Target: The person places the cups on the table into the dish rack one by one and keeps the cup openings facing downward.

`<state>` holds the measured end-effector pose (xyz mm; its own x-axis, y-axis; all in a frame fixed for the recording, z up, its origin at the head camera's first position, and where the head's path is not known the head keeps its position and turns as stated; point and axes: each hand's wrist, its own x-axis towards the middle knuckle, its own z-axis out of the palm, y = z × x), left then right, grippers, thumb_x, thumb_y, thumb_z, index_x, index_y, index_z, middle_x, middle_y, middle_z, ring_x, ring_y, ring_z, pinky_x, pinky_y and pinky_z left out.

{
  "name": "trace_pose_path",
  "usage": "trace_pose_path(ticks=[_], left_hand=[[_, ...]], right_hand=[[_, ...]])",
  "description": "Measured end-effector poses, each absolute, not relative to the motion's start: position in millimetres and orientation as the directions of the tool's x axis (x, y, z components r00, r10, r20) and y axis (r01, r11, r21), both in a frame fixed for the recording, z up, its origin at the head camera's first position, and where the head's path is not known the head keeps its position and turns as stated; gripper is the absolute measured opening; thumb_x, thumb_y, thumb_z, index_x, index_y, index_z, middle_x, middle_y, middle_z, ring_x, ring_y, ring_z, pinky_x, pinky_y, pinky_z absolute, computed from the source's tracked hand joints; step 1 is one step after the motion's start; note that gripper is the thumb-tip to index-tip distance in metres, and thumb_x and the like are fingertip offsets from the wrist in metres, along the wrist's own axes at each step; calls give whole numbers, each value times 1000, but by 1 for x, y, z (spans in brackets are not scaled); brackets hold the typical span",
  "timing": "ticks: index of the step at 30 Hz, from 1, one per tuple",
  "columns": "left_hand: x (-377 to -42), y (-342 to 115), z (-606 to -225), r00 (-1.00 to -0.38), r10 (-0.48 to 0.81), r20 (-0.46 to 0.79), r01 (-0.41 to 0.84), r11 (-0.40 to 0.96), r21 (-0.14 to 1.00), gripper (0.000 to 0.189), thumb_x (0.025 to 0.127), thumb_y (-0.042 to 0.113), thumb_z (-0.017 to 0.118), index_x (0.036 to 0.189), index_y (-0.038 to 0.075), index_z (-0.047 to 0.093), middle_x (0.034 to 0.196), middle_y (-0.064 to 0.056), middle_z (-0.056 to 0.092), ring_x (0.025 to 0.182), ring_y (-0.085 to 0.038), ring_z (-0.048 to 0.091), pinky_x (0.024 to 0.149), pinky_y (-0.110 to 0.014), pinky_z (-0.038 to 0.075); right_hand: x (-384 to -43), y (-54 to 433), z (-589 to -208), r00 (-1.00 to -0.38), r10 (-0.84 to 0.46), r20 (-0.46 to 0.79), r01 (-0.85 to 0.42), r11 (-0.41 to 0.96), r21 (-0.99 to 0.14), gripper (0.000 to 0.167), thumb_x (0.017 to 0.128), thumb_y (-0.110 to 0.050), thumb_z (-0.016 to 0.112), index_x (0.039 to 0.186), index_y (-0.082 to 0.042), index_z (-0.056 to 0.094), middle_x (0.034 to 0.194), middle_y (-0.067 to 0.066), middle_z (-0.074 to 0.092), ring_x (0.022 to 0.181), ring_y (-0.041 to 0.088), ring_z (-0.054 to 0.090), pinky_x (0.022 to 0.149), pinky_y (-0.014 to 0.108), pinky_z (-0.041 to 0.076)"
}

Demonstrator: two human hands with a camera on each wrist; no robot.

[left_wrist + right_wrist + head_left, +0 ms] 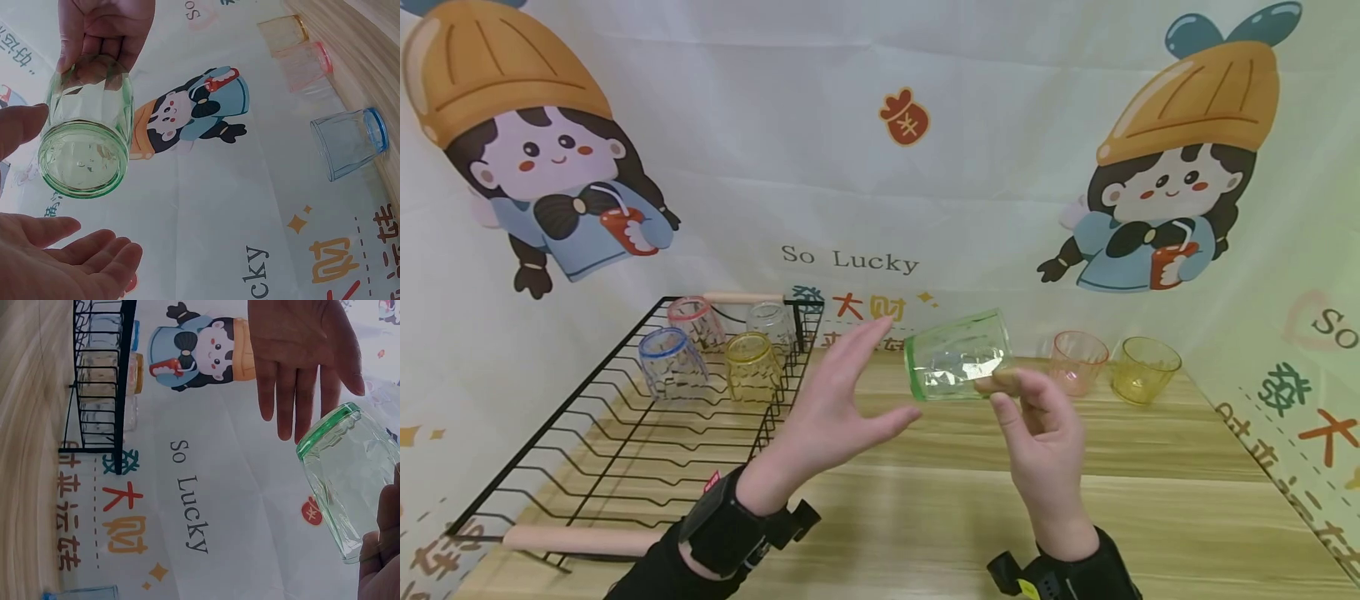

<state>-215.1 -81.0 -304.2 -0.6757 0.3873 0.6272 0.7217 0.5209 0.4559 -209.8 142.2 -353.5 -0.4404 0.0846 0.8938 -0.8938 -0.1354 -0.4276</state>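
A clear green drinking glass [955,354] is held up on its side above the table, its thick green base toward the left. My right hand [1047,442] pinches it near the rim, between thumb and fingers. Just left of the base is my left hand [831,408], thumb and fingers spread apart with a gap to the glass. The left wrist view shows the round base [82,164] facing the left palm.
On the left stands a black wire dish rack [617,442] with upside-down blue [672,367], yellow [752,367], red [697,323] and clear [771,321] glasses. Upright red [1077,367] and yellow [1145,371] glasses stand at back right, near a blue one [347,144]. A printed cloth [850,167] hangs behind.
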Motion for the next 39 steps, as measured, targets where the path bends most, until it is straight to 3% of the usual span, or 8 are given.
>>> trace_pose_path(ticks=[10,16,20,30,39], left_hand=[[-214,-74,-306,-703,380,602,708,456,540,97,76,26,86,154,8,32,156,-6,35,142,-25,32,116,-49,27],[-214,-69,-307,-680,384,625,734,359,577,95,74,17,88,152,5,35,151,-7,41,132,-21,44,108,-35,42],[-214,-68,-308,-672,376,638,738,261,623,93,72,8,88,150,4,36,146,-9,45,128,-20,48,105,-30,45],[-217,-64,-310,-683,361,635,696,59,715,81,73,-7,82,144,1,42,134,-12,51,121,-26,53,100,-32,50],[-218,-64,-310,-670,326,666,709,17,705,73,74,-10,80,139,0,48,128,-14,55,113,-27,57,98,-33,51]], right_hand=[[-207,137,-356,-459,89,884,-877,-207,-434,17,92,14,57,109,15,59,105,6,70,99,16,67,90,25,54],[-208,135,-359,-453,82,888,-880,-201,-430,17,93,12,57,109,14,60,104,5,70,99,16,67,89,25,54],[-207,134,-360,-463,88,882,-875,-205,-439,17,94,12,57,110,13,60,104,5,70,99,16,67,90,25,54],[-207,132,-361,-473,120,873,-871,-211,-443,16,94,11,57,109,13,60,103,5,70,99,15,68,90,24,53],[-210,132,-362,-468,123,875,-874,-211,-438,16,95,7,58,110,13,60,105,5,70,99,15,67,89,23,53]])
